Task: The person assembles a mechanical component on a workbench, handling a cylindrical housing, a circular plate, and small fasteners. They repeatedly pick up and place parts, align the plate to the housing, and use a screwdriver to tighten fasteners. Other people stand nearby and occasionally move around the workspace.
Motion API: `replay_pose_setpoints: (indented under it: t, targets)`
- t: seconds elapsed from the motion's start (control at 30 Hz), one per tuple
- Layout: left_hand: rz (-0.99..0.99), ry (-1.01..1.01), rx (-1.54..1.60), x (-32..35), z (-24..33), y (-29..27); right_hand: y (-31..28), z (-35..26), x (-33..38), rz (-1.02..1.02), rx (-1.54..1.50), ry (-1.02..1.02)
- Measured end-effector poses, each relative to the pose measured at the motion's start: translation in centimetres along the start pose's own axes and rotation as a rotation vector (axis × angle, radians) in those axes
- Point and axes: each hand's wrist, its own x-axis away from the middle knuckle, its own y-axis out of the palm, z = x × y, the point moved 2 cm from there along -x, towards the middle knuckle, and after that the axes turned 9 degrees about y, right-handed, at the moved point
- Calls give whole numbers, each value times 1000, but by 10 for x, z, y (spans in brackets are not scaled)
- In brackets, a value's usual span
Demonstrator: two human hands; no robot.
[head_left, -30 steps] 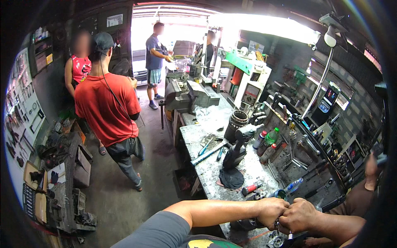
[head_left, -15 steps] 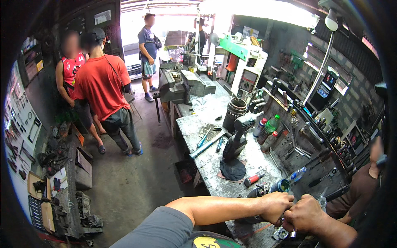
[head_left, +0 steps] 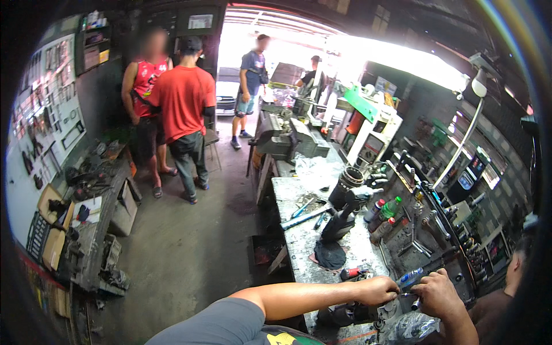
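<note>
Over the workbench's near end, my left hand (head_left: 378,291) is closed, its fingers curled down; what lies in them is hidden. Just right of it, my right hand (head_left: 438,294) is closed around a shiny chrome tool (head_left: 416,303) with a cylindrical, socket-like end poking out below the fingers. A small gap separates the two hands. Beneath them sits a greyish metal part (head_left: 388,311), partly covered by my left hand and wrist. A clear plastic bag (head_left: 413,326) lies close to it, under my right hand.
On the metal workbench (head_left: 299,233) stand several bottles (head_left: 391,208), a black cylindrical part (head_left: 347,183), a hammer (head_left: 307,217), a red-and-black tool (head_left: 352,273) and a dark cloth (head_left: 329,255). A bench vise (head_left: 287,135) is farther off. People stand at left; another person (head_left: 506,287) is close at right.
My view has swung left, so the room shifts rightward. My hands have moved apart from touching each other, the right one lifting away with the chrome tool. The plastic bag now shows more.
</note>
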Motion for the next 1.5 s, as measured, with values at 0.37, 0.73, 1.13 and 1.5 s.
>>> replay_pose_setpoints:
  t: [0.37, 0.73, 1.13, 1.5]
  targets:
    - [136, -12, -124, -3, 23, 4, 17, 14, -27, -106, 104, -221]
    - [176, -5, -91, -14, -3, 19, 22, 10, -44, -342, -34, -100]
    - [266, -25, 249, -32, -48, 53, 25, -20, -44, 70, -205, 79]
    - [270, -46, 278, -18, -32, 38, 9, -26, -47, 119, -229, 17]
